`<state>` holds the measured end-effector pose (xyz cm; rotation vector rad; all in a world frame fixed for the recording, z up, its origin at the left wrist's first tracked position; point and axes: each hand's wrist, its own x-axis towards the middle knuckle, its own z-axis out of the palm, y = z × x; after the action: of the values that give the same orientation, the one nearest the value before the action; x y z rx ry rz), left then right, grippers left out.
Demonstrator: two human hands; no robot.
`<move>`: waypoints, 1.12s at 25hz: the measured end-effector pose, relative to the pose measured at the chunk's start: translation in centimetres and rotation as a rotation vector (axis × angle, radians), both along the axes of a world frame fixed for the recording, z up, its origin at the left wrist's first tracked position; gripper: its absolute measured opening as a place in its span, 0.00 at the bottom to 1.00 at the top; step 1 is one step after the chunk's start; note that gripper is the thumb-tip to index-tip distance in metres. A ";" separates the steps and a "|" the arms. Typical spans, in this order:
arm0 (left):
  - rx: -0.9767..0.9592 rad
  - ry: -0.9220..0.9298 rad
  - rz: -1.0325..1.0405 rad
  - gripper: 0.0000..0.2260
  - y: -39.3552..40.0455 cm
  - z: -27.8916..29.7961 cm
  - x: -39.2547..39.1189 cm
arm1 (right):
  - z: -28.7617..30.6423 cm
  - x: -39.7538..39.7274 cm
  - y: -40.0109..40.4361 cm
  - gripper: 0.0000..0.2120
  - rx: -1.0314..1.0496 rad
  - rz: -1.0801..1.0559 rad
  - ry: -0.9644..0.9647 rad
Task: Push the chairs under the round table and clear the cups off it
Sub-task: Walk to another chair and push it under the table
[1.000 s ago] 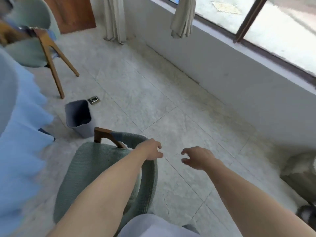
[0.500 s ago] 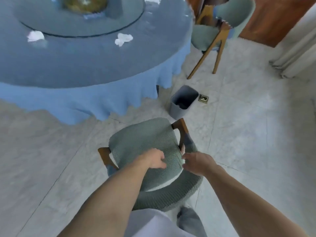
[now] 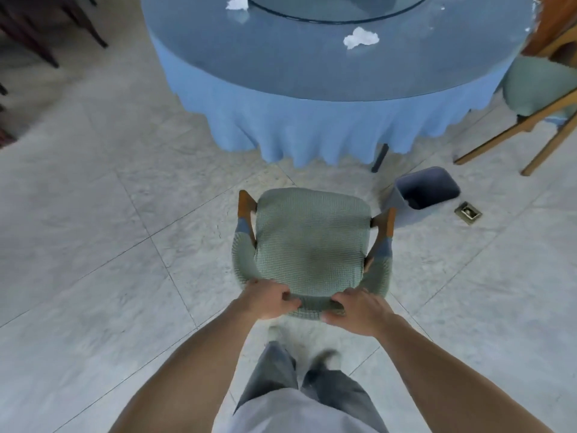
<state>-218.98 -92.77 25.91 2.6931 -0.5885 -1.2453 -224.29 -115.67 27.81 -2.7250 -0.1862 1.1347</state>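
A green upholstered chair [image 3: 310,242] with wooden arms stands on the floor in front of me, its seat facing the round table [image 3: 312,73]. The table carries a blue cloth and a glass top with a turntable. My left hand [image 3: 268,298] and my right hand [image 3: 356,309] both grip the top of the chair's curved backrest, side by side. A gap of bare floor lies between the chair's front edge and the tablecloth hem. Two crumpled white tissues [image 3: 360,37] lie on the glass. No cup shows in this view.
A grey waste bin [image 3: 421,190] stands on the floor right of the chair, near a table leg [image 3: 379,157]. A brass floor socket [image 3: 468,212] sits beside it. Another green chair [image 3: 537,89] stands at the right edge. Dark chair legs [image 3: 46,29] show top left.
The view swung from the window wall round to face the table. Both hands came down from the air onto the chair's backrest and closed on it; the chair now sits square to the table.
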 end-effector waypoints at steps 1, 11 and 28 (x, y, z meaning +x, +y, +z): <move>-0.007 -0.045 -0.017 0.27 0.4 -0.2 -0.8 | -0.4 -0.4 0.3 0.33 -0.020 0.035 -0.013; 0.095 -0.242 -0.246 0.26 1.2 -2.8 -1.3 | -2.8 0.7 2.0 0.22 -0.106 0.235 -0.083; 0.059 -0.225 -0.438 0.20 -1.3 -1.6 16.5 | -2.6 16.6 0.1 0.22 -0.144 0.247 -0.094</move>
<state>-202.51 -94.06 24.36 2.8724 -1.2429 -1.0531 -207.70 -115.58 25.22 -2.9497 -0.4850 1.1197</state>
